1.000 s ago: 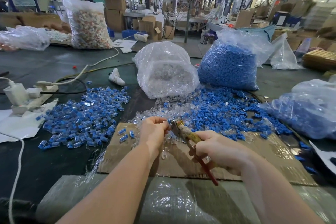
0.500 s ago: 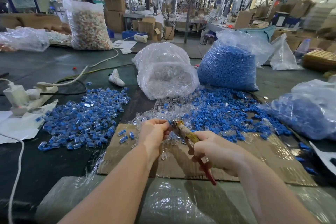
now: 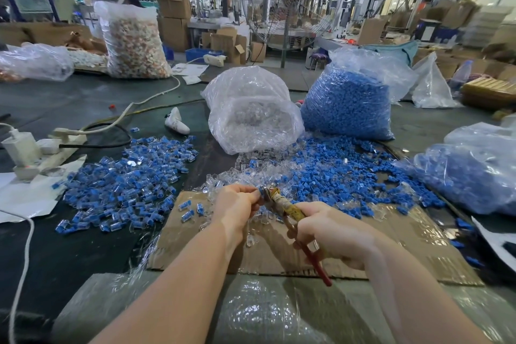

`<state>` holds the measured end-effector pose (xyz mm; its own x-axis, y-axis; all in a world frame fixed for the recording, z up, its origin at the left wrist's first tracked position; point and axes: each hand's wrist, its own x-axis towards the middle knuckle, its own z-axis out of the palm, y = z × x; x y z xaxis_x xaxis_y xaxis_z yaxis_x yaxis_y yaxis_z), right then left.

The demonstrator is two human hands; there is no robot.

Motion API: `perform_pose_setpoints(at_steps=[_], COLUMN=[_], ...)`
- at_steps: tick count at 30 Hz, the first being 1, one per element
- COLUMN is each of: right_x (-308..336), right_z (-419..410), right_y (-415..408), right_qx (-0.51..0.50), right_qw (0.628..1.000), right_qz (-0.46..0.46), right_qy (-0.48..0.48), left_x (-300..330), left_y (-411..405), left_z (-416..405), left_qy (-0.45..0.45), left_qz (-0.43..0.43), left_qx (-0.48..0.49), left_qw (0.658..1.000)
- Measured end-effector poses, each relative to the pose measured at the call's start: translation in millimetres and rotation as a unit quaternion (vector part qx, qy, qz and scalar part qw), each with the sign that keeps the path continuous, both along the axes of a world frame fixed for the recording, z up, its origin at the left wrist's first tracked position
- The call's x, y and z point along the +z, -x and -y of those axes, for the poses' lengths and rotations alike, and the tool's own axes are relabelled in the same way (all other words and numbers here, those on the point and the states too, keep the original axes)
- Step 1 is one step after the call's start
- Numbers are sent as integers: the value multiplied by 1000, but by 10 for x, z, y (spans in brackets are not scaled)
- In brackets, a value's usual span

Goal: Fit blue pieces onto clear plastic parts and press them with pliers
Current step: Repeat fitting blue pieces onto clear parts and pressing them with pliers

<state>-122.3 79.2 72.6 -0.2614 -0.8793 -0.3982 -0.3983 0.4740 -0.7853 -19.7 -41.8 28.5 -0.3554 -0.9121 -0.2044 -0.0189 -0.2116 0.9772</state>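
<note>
My left hand [image 3: 236, 205] pinches a small clear part with a blue piece [image 3: 262, 191] and holds it in the jaws of the pliers [image 3: 282, 204]. My right hand [image 3: 329, 234] grips the pliers' red handles, which stick out below the fist. Both hands hover over a cardboard sheet [image 3: 391, 248]. Loose blue pieces [image 3: 335, 176] and clear parts [image 3: 223, 180] lie just beyond the hands. A pile of fitted blue-and-clear parts [image 3: 125, 184] spreads to the left.
A bag of clear parts [image 3: 251, 112] and a bag of blue pieces [image 3: 349, 103] stand behind the hands. Another blue-filled bag [image 3: 474, 167] lies at right. A power strip with charger [image 3: 30, 153] and cables sit at left. A person works beyond a tall bag [image 3: 134, 42].
The hands stay together at the same spot; the pliers remain on the part with only a slight shift.
</note>
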Motion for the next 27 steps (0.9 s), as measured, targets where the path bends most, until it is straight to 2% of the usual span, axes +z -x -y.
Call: perform_pose_setpoints(at_steps=[4,19,21,25,27], right_x=[11,-38,-31,-49,-134], right_z=[-4,28,26,-19,4], right_y=[-13,-96,-95,-68,-37], right_qx=[10,32,36,-6,-45], right_qw=[1000,986,988,998,995], right_qz=[-15,-162,-151,-65,-74], right_qy=[-5,-11,-11,22,56], left_x=[-15,-58,-57,-52,-49], left_y=[2,14,12,2,-34], left_z=[-2,-61,-74,-93,-117], left_qy=[-8,-8,-8,0,30], left_qz=[0,4,-2,-1,15], left_qx=[2,7,12,11,6], left_qw=[1000,1000,1000,1000,999])
